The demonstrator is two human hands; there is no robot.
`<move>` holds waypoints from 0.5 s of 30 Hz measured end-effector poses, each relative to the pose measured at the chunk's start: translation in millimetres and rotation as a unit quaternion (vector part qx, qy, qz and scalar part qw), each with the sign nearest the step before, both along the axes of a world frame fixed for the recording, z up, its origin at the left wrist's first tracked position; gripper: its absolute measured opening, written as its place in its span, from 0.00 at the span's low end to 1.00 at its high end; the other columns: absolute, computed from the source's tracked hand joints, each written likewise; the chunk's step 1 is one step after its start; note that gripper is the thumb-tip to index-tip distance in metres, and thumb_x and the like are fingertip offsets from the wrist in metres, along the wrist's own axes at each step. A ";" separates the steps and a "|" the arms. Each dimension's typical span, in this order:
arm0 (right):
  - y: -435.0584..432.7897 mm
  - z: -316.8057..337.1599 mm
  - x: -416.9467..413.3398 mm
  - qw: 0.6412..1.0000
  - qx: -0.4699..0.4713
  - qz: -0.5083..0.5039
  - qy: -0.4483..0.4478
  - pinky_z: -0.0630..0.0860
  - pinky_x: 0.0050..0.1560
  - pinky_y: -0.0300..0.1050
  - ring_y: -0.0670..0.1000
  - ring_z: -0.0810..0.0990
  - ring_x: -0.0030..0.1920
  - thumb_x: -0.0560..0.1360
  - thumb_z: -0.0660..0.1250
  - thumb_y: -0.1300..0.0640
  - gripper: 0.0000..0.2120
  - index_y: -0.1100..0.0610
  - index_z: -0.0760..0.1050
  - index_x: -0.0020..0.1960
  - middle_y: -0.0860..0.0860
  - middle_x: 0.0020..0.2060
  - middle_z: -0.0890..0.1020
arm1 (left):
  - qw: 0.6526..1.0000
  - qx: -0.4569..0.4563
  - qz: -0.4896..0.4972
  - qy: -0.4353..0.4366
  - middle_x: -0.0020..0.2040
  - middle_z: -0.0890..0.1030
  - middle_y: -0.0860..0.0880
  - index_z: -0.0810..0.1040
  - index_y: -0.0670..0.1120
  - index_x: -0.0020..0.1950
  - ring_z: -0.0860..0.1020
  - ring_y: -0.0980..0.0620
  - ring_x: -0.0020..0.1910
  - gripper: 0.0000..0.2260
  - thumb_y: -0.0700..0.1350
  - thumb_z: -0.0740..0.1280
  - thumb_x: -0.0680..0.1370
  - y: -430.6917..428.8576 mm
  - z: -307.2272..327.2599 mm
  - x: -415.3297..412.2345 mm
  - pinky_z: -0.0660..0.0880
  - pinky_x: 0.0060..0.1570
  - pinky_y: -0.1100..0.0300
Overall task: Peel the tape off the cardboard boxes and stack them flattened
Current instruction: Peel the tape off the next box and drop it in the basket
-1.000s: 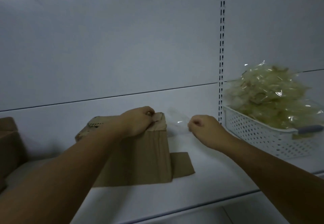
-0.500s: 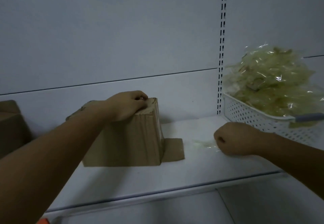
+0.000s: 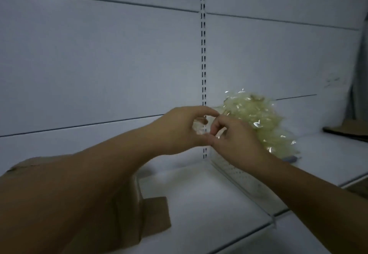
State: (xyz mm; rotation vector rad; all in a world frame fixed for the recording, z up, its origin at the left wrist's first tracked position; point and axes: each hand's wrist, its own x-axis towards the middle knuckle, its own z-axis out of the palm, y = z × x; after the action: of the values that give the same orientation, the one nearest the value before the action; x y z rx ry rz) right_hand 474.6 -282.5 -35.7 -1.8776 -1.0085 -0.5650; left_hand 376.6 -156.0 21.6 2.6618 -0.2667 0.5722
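Observation:
A brown cardboard box (image 3: pixel 127 210) stands on the white shelf (image 3: pixel 199 204) at the lower left, mostly behind my left forearm, with one flap (image 3: pixel 157 216) lying flat to its right. My left hand (image 3: pixel 179 128) and my right hand (image 3: pixel 233 138) meet in the air above the shelf, just left of the basket. Their fingertips pinch a small crumpled piece of clear tape (image 3: pixel 200 127) between them. Neither hand touches the box.
A white perforated basket (image 3: pixel 239 176) on the right holds a heap of crumpled clear tape (image 3: pixel 256 120). Flat cardboard (image 3: pixel 346 129) lies on the shelf at the far right. A slotted upright (image 3: pixel 203 54) runs up the back panel.
My left hand let go of the box top and rose to meet my right hand. My right hand lifted off the shelf with the tape strip. The view swung to the right.

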 end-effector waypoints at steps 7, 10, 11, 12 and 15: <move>-51.1 63.6 5.5 0.984 0.089 0.054 0.145 0.75 0.27 0.38 0.46 0.77 0.25 0.63 0.76 0.57 0.09 0.57 0.76 0.33 0.50 0.25 0.79 | 0.980 -0.122 -0.115 -0.106 0.33 0.84 0.54 0.83 0.57 0.38 0.82 0.58 0.32 0.05 0.46 0.75 0.68 -4.9 21.4 44.6 0.79 0.36 0.66; -67.7 77.3 10.6 0.970 0.083 0.074 0.215 0.79 0.30 0.40 0.49 0.78 0.27 0.64 0.76 0.63 0.08 0.58 0.77 0.37 0.50 0.25 0.80 | 0.968 -0.143 -0.160 -0.129 0.31 0.83 0.55 0.82 0.60 0.36 0.82 0.58 0.31 0.08 0.46 0.75 0.68 -14.7 25.8 58.7 0.79 0.37 0.67; -71.4 80.0 12.1 0.966 0.086 0.075 0.231 0.79 0.31 0.40 0.49 0.79 0.27 0.64 0.76 0.64 0.09 0.59 0.77 0.38 0.51 0.26 0.80 | 0.967 -0.134 -0.169 -0.135 0.30 0.83 0.55 0.81 0.61 0.35 0.82 0.58 0.30 0.09 0.46 0.74 0.69 -17.5 27.6 63.0 0.78 0.36 0.68; -74.6 81.9 13.0 0.962 0.095 0.079 0.244 0.79 0.31 0.40 0.49 0.79 0.27 0.64 0.76 0.64 0.09 0.59 0.77 0.39 0.51 0.27 0.80 | 0.967 -0.123 -0.176 -0.140 0.30 0.83 0.55 0.81 0.61 0.36 0.82 0.58 0.30 0.09 0.46 0.74 0.69 -20.0 30.0 67.0 0.77 0.35 0.69; -83.8 85.8 15.7 0.955 0.128 0.101 0.248 0.79 0.31 0.39 0.49 0.79 0.27 0.58 0.77 0.60 0.13 0.59 0.78 0.40 0.53 0.28 0.80 | 0.966 -0.079 -0.183 -0.164 0.31 0.83 0.53 0.81 0.61 0.38 0.81 0.57 0.29 0.08 0.47 0.74 0.69 -25.2 41.1 75.9 0.76 0.33 0.69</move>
State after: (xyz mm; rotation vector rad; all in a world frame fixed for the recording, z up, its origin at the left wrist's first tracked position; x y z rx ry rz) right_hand 490.2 -366.3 50.1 -1.5506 -0.7375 -0.0842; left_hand 452.6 -181.3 62.6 2.2756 -0.7560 0.8652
